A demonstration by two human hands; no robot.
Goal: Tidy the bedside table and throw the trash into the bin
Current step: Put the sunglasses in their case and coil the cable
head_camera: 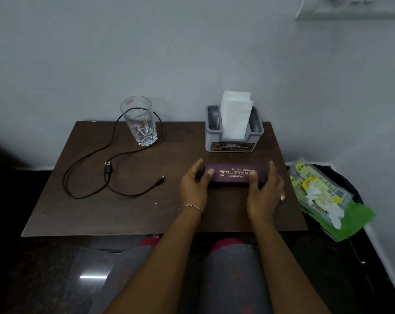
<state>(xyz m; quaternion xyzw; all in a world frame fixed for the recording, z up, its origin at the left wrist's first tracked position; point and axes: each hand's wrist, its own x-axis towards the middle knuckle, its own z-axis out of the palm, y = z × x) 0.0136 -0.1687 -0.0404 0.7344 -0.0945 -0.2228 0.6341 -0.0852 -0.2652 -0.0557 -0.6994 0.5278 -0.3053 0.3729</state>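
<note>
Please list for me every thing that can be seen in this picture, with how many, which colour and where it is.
table: one, dark brown, against the wall
glass: one, clear, back left of the table
cable: one, black, left side, looped behind the glass
tissue holder: one, grey, back right
tissues: a few, white, standing in the tissue holder
case: one, purple, in front of the tissue holder
bin: one, black, right of the table
wrappers: several, yellow and green, on top of the bin
switch plate: one, white, wall, top right
left hand: one, holds the case's left end
right hand: one, holds the case's right end
</note>
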